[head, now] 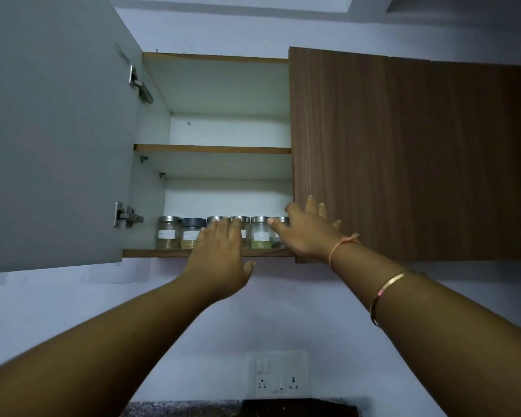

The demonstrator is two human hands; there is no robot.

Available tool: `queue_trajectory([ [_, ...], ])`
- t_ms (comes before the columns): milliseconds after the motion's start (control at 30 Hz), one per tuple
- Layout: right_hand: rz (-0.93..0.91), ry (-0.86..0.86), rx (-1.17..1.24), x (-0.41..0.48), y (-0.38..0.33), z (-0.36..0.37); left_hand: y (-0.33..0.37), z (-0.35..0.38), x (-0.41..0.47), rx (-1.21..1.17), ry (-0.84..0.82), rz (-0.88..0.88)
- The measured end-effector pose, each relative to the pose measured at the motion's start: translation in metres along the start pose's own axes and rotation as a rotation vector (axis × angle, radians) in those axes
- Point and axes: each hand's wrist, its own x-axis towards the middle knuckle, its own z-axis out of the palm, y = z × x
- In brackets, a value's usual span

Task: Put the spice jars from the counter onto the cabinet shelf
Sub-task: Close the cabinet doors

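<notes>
Six spice jars [260, 233] stand in a row along the front of the cabinet's bottom shelf [154, 253], close side by side. The left hand [220, 254] reaches up in front of the third and fourth jars, fingers straight and together, laid against them and gripping nothing. The right hand [307, 233] is just beside it, fingers spread, resting on the edge of the closed wooden door [403, 145], with its thumb at the lid of the last jar on the right.
</notes>
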Motion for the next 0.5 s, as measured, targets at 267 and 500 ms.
queue_trajectory([
  [267,-0.092,0.014,0.019,-0.033,-0.024,-0.038,-0.008,-0.070,-0.030,-0.011,0.017,-0.115],
  [500,-0.223,0.156,0.157,-0.069,-0.061,-0.050,-0.021,-0.125,-0.071,0.015,0.068,-0.198],
])
